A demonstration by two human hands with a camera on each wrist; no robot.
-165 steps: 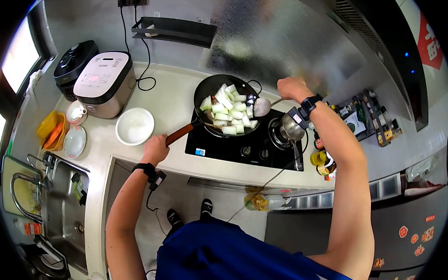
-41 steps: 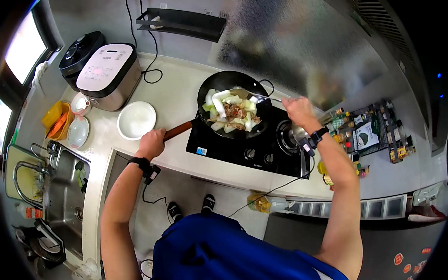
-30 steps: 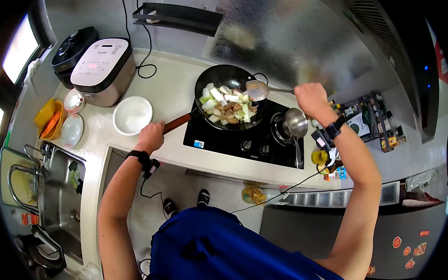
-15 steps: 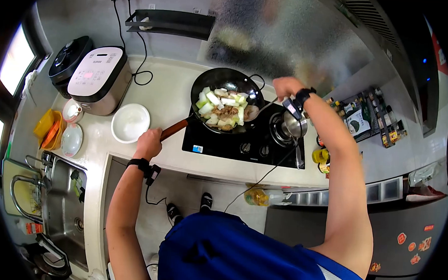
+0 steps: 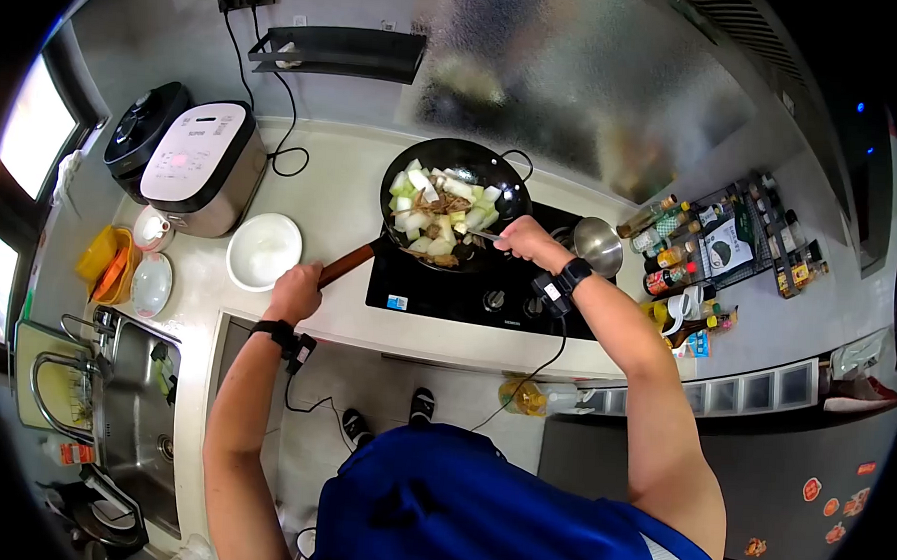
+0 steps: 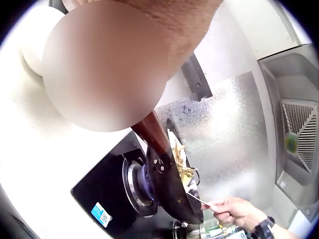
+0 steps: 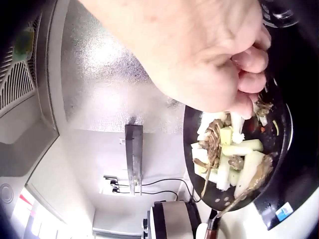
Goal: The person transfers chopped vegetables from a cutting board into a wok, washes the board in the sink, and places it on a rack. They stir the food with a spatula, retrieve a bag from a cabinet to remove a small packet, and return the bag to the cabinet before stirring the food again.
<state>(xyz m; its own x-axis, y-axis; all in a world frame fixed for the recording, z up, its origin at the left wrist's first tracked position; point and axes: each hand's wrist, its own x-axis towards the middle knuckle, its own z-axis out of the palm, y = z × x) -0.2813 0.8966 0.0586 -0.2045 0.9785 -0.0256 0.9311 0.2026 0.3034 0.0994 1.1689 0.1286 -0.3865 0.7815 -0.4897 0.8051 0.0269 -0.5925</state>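
Observation:
A black wok (image 5: 462, 157) holds pale green-white vegetable chunks (image 5: 440, 246) and browned meat pieces (image 7: 214, 144). My left hand (image 5: 296, 293) grips its brown wooden handle (image 5: 348, 263); the handle also shows in the left wrist view (image 6: 152, 133). My right hand (image 5: 533, 241) is at the wok's right side, fingers curled round the handle of a metal spatula (image 5: 483, 235), whose blade is hidden among the food. The left wrist view shows the right hand (image 6: 237, 210) pinching that thin handle (image 6: 198, 199) over the wok's rim.
A white bowl (image 5: 263, 253) stands left of the wok handle. A steel ladle (image 5: 598, 245) lies at the hob's right, beside seasoning bottles (image 5: 668, 280). Behind on the left is a rice cooker (image 5: 199, 159); the sink (image 5: 140, 417) is at the far left. The lit burner (image 6: 135, 184) is under the wok.
My right hand has come down and left, bringing the spatula from the wok's right edge in among the food. The chunks have shifted. My left hand keeps its grip on the handle.

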